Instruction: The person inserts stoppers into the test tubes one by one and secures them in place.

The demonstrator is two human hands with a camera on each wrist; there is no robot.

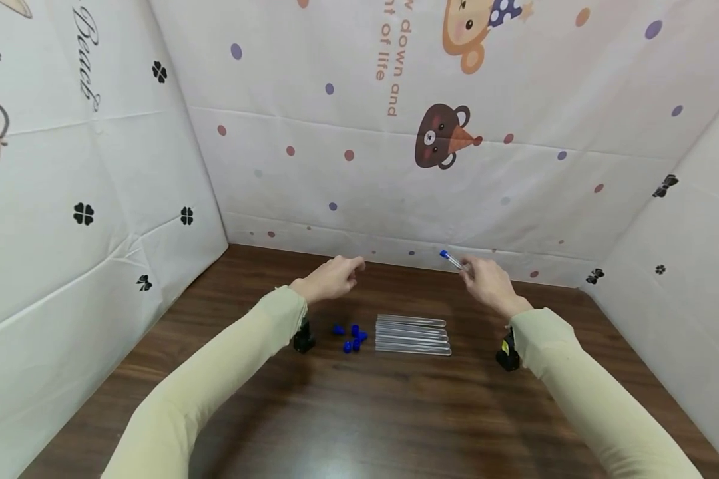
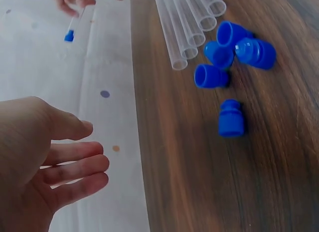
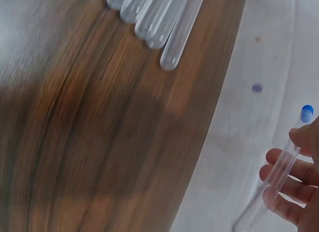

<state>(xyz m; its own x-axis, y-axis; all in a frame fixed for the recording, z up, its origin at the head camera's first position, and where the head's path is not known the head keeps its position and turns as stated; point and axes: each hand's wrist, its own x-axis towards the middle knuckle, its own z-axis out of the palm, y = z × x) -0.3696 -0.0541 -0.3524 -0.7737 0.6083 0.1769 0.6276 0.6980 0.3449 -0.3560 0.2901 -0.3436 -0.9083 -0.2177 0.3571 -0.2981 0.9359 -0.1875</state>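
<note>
My right hand (image 1: 485,283) holds a clear test tube (image 3: 279,174) between thumb and fingers, raised over the far side of the table. A blue cap (image 3: 307,113) sits on the tube's end. In the head view that capped end points up and left. My left hand (image 1: 331,278) hovers with nothing in it, its fingers loosely bent and the thumb apart in the left wrist view. Below it on the table lie several loose blue caps (image 2: 232,119). Beside them several clear test tubes (image 1: 412,336) lie in a row, their open ends toward the caps.
The brown wooden table (image 1: 335,412) meets a white patterned sheet (image 1: 347,186) along its back edge. More sheeting (image 1: 84,266) closes in the left side and the right side. A black wrist camera (image 1: 508,356) hangs below the right sleeve.
</note>
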